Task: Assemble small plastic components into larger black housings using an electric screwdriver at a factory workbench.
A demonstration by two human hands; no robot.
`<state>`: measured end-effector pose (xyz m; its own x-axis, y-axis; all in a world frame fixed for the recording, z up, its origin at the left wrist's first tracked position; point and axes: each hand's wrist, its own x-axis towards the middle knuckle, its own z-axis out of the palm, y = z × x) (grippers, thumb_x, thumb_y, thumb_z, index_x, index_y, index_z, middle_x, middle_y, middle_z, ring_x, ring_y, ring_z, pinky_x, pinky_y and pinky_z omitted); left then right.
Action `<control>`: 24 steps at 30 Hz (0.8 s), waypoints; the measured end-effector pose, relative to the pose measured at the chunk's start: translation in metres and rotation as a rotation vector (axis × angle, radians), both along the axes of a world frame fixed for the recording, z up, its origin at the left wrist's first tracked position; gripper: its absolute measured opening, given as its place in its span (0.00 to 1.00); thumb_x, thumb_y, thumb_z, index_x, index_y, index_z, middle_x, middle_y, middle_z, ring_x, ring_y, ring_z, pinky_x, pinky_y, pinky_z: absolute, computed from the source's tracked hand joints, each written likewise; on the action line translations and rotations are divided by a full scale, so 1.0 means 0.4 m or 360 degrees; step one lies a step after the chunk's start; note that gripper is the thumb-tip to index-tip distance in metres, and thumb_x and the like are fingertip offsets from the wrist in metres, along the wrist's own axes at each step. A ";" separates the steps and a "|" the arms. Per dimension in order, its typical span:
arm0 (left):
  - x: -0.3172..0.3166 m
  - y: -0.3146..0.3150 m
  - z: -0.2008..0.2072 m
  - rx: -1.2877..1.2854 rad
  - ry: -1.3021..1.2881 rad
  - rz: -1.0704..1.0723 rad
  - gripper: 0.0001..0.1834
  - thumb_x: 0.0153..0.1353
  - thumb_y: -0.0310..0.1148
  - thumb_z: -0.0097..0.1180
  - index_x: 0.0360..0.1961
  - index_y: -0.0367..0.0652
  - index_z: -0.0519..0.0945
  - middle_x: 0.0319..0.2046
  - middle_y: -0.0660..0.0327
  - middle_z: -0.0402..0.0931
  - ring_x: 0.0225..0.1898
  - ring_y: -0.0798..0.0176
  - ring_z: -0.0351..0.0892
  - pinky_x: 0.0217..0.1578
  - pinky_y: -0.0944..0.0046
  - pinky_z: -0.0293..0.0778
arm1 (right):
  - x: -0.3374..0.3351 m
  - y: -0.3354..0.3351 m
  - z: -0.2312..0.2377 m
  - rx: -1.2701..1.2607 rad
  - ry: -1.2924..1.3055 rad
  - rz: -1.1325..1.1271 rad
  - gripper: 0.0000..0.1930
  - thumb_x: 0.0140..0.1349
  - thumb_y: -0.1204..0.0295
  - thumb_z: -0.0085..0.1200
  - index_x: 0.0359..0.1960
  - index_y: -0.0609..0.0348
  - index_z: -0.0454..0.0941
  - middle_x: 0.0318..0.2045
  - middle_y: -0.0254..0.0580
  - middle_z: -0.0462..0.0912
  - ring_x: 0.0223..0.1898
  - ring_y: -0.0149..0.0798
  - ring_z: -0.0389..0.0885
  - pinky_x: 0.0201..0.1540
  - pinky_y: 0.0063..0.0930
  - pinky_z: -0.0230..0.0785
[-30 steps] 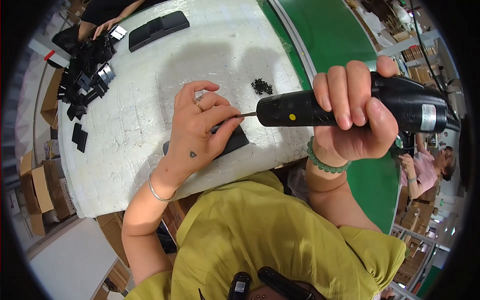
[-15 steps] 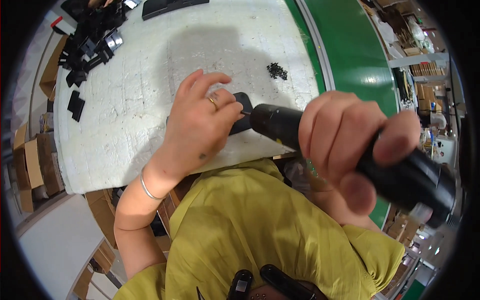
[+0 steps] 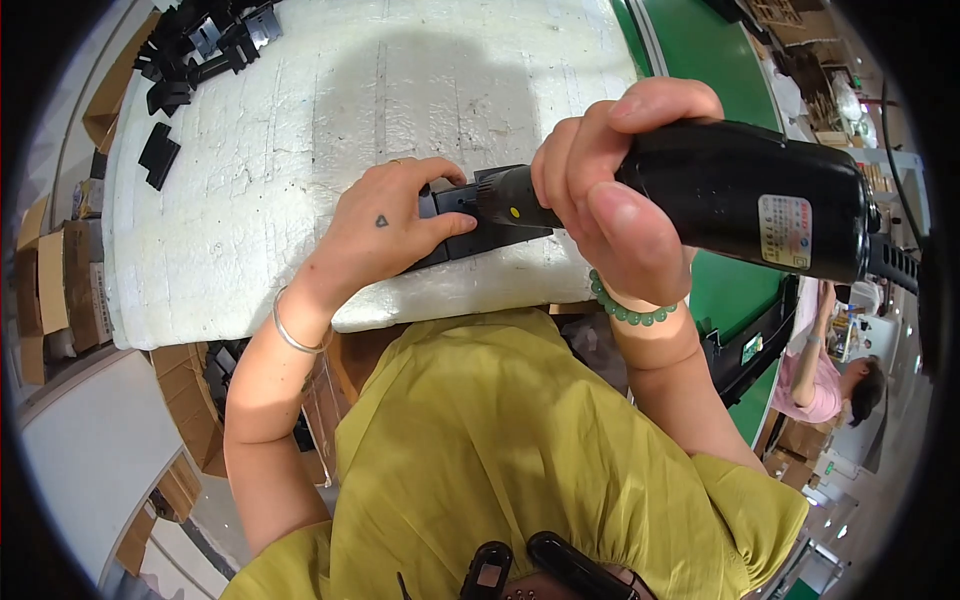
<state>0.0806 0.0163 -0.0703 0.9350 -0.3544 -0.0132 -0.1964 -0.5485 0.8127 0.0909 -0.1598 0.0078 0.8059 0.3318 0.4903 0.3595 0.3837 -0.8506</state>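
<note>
My right hand [image 3: 615, 195] is wrapped around a black corded electric screwdriver [image 3: 745, 190], held nearly level with its nose pointing left. The nose meets a flat black plastic part [image 3: 495, 238] on the white padded worktop [image 3: 230, 210]; the bit's tip is hidden from sight. My left hand [image 3: 385, 220] grips the left end of that part, thumb on the near side and fingers on the far side. A smaller black piece sits under these fingertips, partly covered.
Black plastic parts [image 3: 200, 55] are heaped at the far left, with one loose black piece [image 3: 159, 156] nearer. A green surface [image 3: 740, 300] runs along the right, bearing a long black part [image 3: 750, 350]. Cardboard boxes [image 3: 70, 280] stand left. A person in pink [image 3: 815, 385] is at right.
The screwdriver has swung to nearly level, its nose now over the black part. My left hand has moved from the bit to the part's left end. The small screw pile is out of sight.
</note>
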 end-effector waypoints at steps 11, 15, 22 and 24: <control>0.002 0.001 -0.018 -0.0022 0.0056 0.0013 0.18 0.47 0.42 0.64 0.38 0.44 0.78 0.30 0.55 0.77 0.38 0.52 0.75 0.39 0.57 0.69 | 0.012 0.040 0.004 -0.0131 0.0127 0.0046 0.17 0.46 0.83 0.54 0.38 0.64 0.64 0.26 0.39 0.71 0.24 0.27 0.74 0.28 0.19 0.67; 0.003 0.000 -0.010 -0.0018 0.0115 -0.0002 0.18 0.48 0.41 0.64 0.38 0.45 0.78 0.30 0.55 0.77 0.39 0.52 0.75 0.40 0.57 0.69 | 0.015 0.043 0.007 -0.0340 0.0045 -0.0021 0.14 0.45 0.83 0.55 0.35 0.64 0.66 0.25 0.37 0.71 0.23 0.27 0.73 0.28 0.19 0.67; 0.009 -0.002 -0.014 0.0003 0.0119 -0.0025 0.18 0.47 0.40 0.64 0.38 0.46 0.78 0.31 0.55 0.77 0.40 0.51 0.75 0.41 0.56 0.69 | 0.025 0.043 0.015 -0.0563 -0.0120 0.0069 0.16 0.50 0.76 0.56 0.34 0.57 0.60 0.16 0.35 0.68 0.15 0.28 0.64 0.20 0.22 0.60; 0.011 -0.003 -0.008 0.0023 0.0144 -0.0064 0.18 0.47 0.40 0.64 0.38 0.46 0.78 0.32 0.55 0.77 0.40 0.51 0.75 0.41 0.56 0.69 | 0.013 0.045 0.018 -0.0596 -0.0044 0.0026 0.16 0.50 0.76 0.57 0.35 0.57 0.61 0.17 0.35 0.68 0.17 0.29 0.66 0.21 0.22 0.61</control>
